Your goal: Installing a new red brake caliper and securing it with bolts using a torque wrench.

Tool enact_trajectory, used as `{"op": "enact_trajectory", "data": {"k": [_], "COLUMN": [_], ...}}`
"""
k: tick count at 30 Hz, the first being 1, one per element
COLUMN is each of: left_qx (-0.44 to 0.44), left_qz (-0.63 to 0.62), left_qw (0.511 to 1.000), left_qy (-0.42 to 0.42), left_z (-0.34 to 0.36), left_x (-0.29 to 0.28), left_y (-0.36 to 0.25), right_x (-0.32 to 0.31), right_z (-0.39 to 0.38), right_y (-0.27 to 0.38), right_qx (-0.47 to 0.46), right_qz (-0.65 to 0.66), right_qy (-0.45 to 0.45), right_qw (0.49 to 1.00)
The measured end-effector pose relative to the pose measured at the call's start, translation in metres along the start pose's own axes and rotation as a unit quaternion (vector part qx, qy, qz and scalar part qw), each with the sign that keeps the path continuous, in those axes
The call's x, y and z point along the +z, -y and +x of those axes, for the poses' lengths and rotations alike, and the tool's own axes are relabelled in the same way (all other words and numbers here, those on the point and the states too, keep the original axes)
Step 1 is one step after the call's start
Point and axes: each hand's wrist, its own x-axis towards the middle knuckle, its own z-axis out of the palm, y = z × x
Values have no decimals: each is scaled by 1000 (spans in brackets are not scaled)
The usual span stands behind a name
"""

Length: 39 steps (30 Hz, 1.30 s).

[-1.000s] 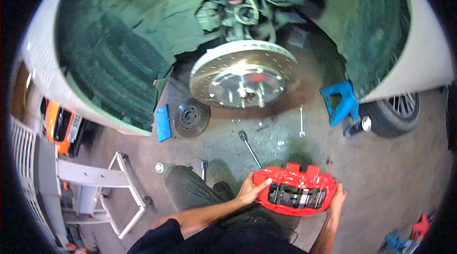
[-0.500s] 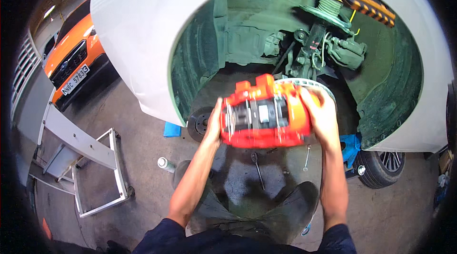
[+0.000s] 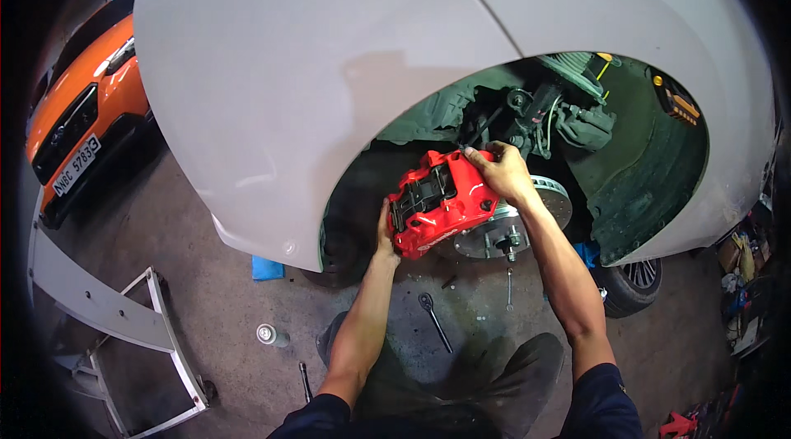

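Red caliper (image 3: 441,202): grasped by left hand (image 3: 385,238) and right hand (image 3: 507,175); slipping grip could knock it against disc (image 3: 559,205) below latter.

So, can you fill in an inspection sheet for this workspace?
Surface: grey concrete floor, stained dark in patches.
Job's things: red brake caliper, held tilted in front of the slotted brake rotor; whether they touch cannot be told.
Clutter: ratchet, wrench and spray can on the floor.
Grips: left grip closed on the caliper's left end; right grip on its right end, thumb on top.
Cables: pale line inside the wheel well.
Surroundings: pale car fender, orange car and white metal frame at left, wheel at right.
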Motion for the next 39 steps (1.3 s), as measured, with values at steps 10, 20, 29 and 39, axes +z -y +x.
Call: {"op": "enact_trajectory", "data": {"k": [10,20,29,39], "left_qx": [-59,-113,-152,-126], "left_qz": [-19,17,84,101], "left_qw": [998,993,982,978], "left_qy": [-30,-13,-68,-128], "left_z": [5,13,19,33], "left_x": [-10,1,-5,-34], "left_y": [21,52,52,69], "right_x": [-3,-10,-11,-30], "right_z": [2,1,-4,-33], "right_y": [4,-14,13,3], "right_qx": [-9,-34,-55,-60], "right_qz": [-67,-217,-422,-346], "right_qy": [58,82,112,-7], "right_qw": [996,972,898,936]}}
